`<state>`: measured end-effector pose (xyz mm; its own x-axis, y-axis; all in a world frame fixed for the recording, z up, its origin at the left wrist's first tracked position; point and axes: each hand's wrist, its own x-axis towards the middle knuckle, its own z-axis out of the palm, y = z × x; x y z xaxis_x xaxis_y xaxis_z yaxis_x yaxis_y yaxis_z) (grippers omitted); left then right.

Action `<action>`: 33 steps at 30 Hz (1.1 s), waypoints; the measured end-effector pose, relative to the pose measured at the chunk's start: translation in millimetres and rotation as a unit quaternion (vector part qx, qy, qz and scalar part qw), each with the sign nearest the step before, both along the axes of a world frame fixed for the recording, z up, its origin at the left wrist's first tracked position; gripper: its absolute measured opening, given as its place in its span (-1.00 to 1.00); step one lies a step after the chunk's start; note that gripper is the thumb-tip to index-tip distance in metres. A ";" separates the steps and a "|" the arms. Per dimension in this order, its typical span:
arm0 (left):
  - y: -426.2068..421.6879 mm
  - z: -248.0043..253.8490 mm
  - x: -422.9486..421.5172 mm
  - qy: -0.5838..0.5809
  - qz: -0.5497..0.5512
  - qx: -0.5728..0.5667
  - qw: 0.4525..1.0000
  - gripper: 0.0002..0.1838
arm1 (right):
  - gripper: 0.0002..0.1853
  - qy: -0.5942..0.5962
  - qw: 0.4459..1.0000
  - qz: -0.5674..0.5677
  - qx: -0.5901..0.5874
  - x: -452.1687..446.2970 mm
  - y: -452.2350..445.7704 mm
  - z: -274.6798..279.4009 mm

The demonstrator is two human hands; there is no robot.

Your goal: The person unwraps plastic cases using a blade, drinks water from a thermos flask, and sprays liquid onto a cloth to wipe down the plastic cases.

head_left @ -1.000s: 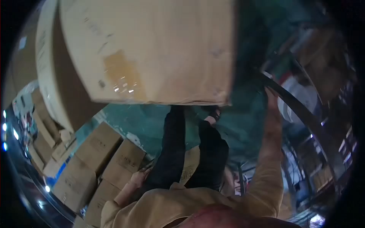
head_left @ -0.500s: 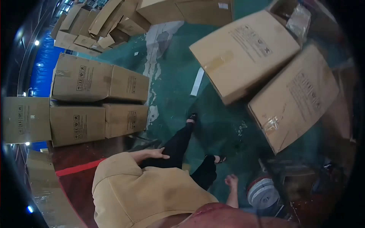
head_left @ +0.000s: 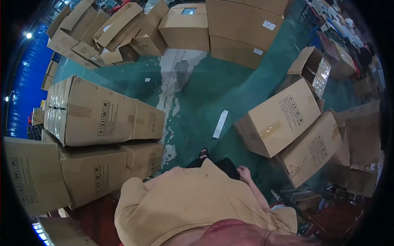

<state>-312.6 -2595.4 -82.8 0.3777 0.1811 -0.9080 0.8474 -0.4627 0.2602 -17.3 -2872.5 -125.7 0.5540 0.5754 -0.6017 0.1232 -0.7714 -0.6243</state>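
Observation:
My left hand point(head_left: 174, 170) hangs low in front of my body, partly hidden by my tan shirt point(head_left: 197, 197); its fingers are too hidden to judge. My right hand point(head_left: 244, 173) is at my right side by my dark trousers, its fingers curled, with no object visible in it. Stacked cartons point(head_left: 100, 115) with printed symbols stand to my left, nearest my left hand. On the right, a closed taped carton point(head_left: 283, 115) lies beside another closed carton point(head_left: 314, 149). Neither hand touches a carton.
Open cartons point(head_left: 117, 28) crowd the far left, and large cartons point(head_left: 242, 28) stand at the far middle. A white strip point(head_left: 220, 124) lies on the green floor point(head_left: 193, 106). An open carton point(head_left: 308, 67) and brown cartons point(head_left: 363, 143) are at the right.
The large carton close in front a second ago now no longer blocks the view. My view has turned, and my right hand, earlier stretched out to the right, is now down at my side.

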 end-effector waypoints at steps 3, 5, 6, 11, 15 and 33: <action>39.9 5.6 13.8 -0.015 0.060 -0.006 0.998 -0.62 | -0.65 -0.015 0.999 0.000 0.034 17.1 92.7 63.3; 71.7 5.8 30.1 -0.029 0.098 0.005 0.995 -0.63 | -0.71 -0.079 0.995 0.050 0.035 21.8 128.4 39.4; 88.3 5.1 38.1 -0.036 0.117 0.010 0.992 -0.63 | -0.71 -0.097 0.993 0.034 0.058 28.6 149.3 34.1; 175.3 3.8 87.4 -0.044 0.177 0.053 0.982 -0.63 | -0.66 -0.085 0.986 0.134 -0.056 109.6 256.6 9.4; 268.4 22.8 136.6 -0.033 0.133 0.071 0.988 -0.64 | -0.73 -0.078 0.964 0.237 -0.093 174.0 337.1 60.3; 384.4 101.8 792.3 -0.162 -0.475 -0.103 0.859 -0.66 | -0.70 -0.111 0.937 -0.327 -0.049 443.8 362.5 66.7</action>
